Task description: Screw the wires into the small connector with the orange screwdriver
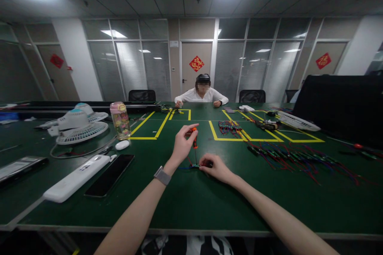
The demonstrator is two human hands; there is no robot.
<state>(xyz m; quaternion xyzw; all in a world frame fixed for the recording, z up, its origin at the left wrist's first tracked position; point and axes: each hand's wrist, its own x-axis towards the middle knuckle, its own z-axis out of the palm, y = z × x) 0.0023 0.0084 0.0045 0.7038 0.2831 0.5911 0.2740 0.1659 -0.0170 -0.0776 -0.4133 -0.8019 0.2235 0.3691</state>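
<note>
My left hand (183,143) is closed around the orange-and-black handle of a small screwdriver (195,140), held upright with its tip pointing down onto a small circuit board with wires (195,165). My right hand (216,166) pinches that board against the green table (191,203), fingers curled on its right end. A silver watch sits on my left wrist.
A pile of red, blue and green wired boards (299,159) lies right. More boards (229,128) sit in a yellow-taped box. A white power strip (76,178), black phone (110,174), fans (78,124), pink bottle (120,119) stand left. A person (202,91) sits opposite.
</note>
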